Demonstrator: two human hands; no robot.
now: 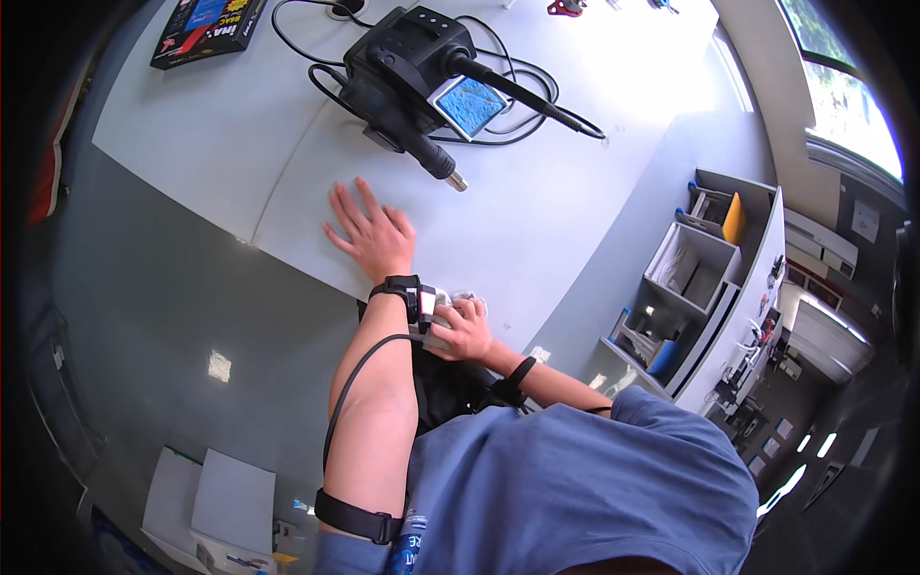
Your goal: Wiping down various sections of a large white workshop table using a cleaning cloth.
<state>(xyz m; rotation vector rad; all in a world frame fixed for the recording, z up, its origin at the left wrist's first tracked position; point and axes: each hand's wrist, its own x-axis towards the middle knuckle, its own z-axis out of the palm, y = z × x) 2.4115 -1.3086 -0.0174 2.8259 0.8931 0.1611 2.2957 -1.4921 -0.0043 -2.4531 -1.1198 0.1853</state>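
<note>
My left hand (376, 233) lies flat on the white tabletop (537, 230), fingers spread, nothing in it. At the table's near edge my right hand (465, 331) is closed, its fingers curled round a pale grey object that they mostly cover. Something white and crumpled (476, 303) shows just behind these fingers; its kind is unclear. Ahead of both hands stands a black soldering station (407, 48). Its hot-air gun (412, 139), with a silver nozzle, points toward me. A soldering iron (522, 94) sticks out to the right above a blue sponge (469, 103).
Black cables (548, 86) loop behind and beside the station. A dark printed box (209, 31) lies at the far left, and a small red tool (565, 8) at the far edge. To the right stands an open shelf unit (704, 273). White cabinets (233, 498) stand at lower left.
</note>
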